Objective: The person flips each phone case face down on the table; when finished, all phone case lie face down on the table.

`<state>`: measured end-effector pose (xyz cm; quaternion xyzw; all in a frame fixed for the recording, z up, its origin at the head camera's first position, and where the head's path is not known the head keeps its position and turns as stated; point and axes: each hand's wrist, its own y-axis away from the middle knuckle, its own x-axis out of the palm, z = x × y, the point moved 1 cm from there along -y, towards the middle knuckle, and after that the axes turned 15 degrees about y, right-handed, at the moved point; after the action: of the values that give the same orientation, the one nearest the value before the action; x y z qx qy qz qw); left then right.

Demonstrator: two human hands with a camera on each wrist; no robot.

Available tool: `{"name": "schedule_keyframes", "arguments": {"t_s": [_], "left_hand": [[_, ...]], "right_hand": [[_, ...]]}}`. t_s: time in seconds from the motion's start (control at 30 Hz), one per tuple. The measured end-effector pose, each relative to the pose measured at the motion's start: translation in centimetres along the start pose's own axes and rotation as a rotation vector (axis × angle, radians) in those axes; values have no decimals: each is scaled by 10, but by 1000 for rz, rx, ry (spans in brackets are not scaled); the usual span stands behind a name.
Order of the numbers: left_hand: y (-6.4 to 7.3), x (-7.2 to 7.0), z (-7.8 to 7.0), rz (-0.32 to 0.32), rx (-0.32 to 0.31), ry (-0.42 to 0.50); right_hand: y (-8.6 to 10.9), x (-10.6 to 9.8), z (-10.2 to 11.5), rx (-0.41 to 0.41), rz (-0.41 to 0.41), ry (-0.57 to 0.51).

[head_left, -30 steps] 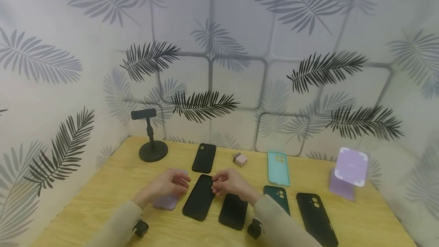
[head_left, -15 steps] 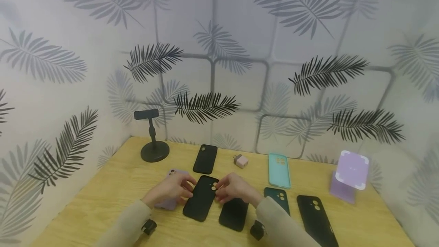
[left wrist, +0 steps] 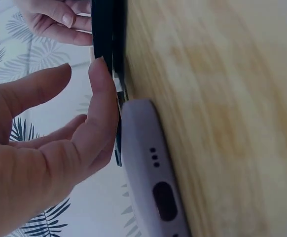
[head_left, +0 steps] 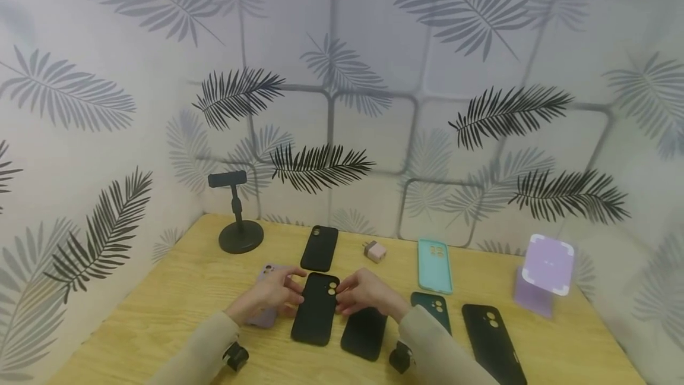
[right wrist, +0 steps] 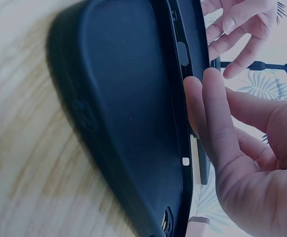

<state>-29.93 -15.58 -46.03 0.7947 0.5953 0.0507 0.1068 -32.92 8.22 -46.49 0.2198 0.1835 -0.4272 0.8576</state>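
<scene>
A black phone case (head_left: 314, 311) lies on the table between my hands, its camera cutouts at the upper right. My left hand (head_left: 274, 291) touches its left edge with the fingertips, thumb apart from the fingers in the left wrist view. Fingertips of my right hand (head_left: 369, 293) rest at its right edge near the cutouts. Neither hand is curled around it. Beneath the left hand is a lavender phone case (left wrist: 151, 163), partly covered. Another black phone case (right wrist: 124, 98), inner side up, lies under the right hand.
Farther back stand a black phone stand (head_left: 240, 235), a black phone case (head_left: 319, 248), a pink charger plug (head_left: 374, 251) and a turquoise case (head_left: 434, 266). To the right are a dark green case (head_left: 431, 308), a black case (head_left: 493, 337) and a lavender stand (head_left: 535, 290).
The middle black case has turned straighter, its lower end shifting right. My left hand has moved right to its edge. The right hand has drawn slightly right, uncovering the case's camera cutouts.
</scene>
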Motion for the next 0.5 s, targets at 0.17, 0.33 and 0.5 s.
{"name": "schedule_keyframes", "arguments": {"t_s": [0.17, 0.33, 0.5], "left_hand": [[-5, -2, -1, -18, 44, -10], [-8, -2, -3, 2, 82, 36], [-7, -1, -4, 35, 102, 91]], "right_hand": [[0, 1, 0, -11, -3, -9], [2, 3, 2, -15, 4, -21], [2, 5, 2, -8, 31, -37]]}}
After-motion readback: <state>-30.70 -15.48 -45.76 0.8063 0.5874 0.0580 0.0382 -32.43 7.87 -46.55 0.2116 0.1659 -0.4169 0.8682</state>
